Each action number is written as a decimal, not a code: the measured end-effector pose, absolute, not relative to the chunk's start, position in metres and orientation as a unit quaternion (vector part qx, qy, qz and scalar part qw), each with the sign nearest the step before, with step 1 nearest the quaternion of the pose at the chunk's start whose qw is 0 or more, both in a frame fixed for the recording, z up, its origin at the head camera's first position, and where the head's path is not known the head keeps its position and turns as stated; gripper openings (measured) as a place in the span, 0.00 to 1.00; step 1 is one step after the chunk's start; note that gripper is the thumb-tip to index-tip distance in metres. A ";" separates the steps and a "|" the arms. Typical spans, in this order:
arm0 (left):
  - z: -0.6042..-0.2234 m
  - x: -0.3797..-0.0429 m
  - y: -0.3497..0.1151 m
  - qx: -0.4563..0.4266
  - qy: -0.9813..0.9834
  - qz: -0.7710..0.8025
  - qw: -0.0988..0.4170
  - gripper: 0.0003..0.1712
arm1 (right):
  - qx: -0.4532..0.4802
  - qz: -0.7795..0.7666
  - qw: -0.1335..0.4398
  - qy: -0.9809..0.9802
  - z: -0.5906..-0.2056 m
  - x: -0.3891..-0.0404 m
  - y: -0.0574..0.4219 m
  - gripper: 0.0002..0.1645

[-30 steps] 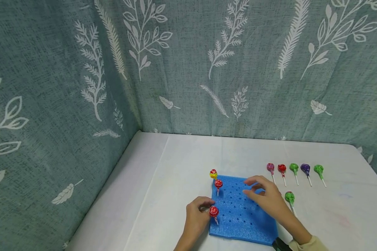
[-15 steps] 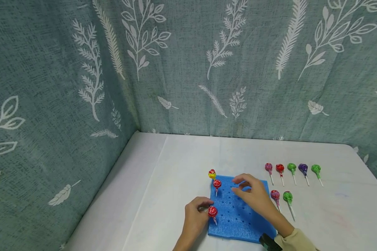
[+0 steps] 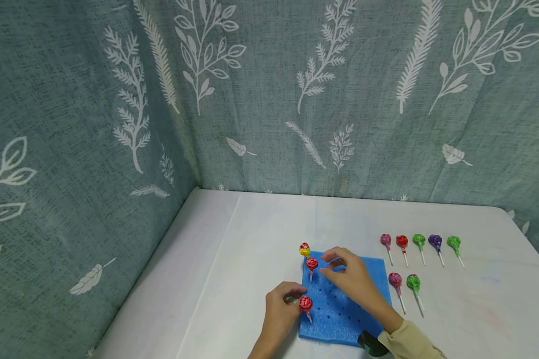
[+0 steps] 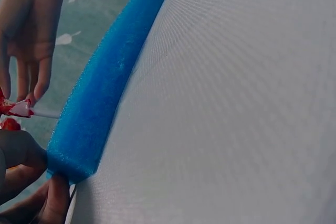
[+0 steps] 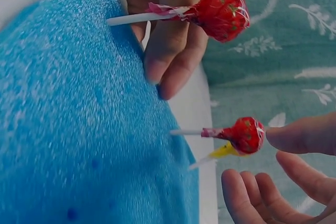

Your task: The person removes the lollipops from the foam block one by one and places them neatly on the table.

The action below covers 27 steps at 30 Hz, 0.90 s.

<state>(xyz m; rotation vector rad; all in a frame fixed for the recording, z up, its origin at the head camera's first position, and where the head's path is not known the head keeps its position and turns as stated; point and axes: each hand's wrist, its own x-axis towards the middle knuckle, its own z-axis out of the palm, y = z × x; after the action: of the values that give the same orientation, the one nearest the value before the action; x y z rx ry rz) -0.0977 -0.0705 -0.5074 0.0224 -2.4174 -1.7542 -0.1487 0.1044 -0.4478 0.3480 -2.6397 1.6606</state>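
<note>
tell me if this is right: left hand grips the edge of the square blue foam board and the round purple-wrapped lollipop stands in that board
Not quite: the head view shows the round purple-wrapped lollipop lying on the white table, not standing in the square blue foam board. The left hand does grip that board's edge.

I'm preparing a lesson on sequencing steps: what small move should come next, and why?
Perhaps the right hand should close on the red lollipop beside the red-and-yellow lollipop: that hand's fingers are parted, empty and near it, while the left hand pinches the blue foam block.
</note>
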 end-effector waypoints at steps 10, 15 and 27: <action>-0.506 -0.098 -0.070 0.003 -0.808 -0.584 0.084 0.13 | 0.098 0.533 0.011 -0.840 -0.455 -0.152 0.082 0.14; -0.508 -0.098 -0.070 -0.011 -0.805 -0.585 0.099 0.14 | 0.096 0.538 0.014 -0.837 -0.460 -0.154 0.076 0.16; -0.509 -0.098 -0.071 -0.008 -0.805 -0.586 0.093 0.15 | 0.142 0.559 0.009 -0.817 -0.463 -0.149 0.071 0.19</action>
<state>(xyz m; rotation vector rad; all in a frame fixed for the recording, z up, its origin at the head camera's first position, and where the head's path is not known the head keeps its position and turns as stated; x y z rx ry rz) -0.0984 -0.0710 -0.5086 -0.0225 -2.3893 -1.7400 -0.1486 0.0707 -0.4628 0.4428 -2.5526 1.7452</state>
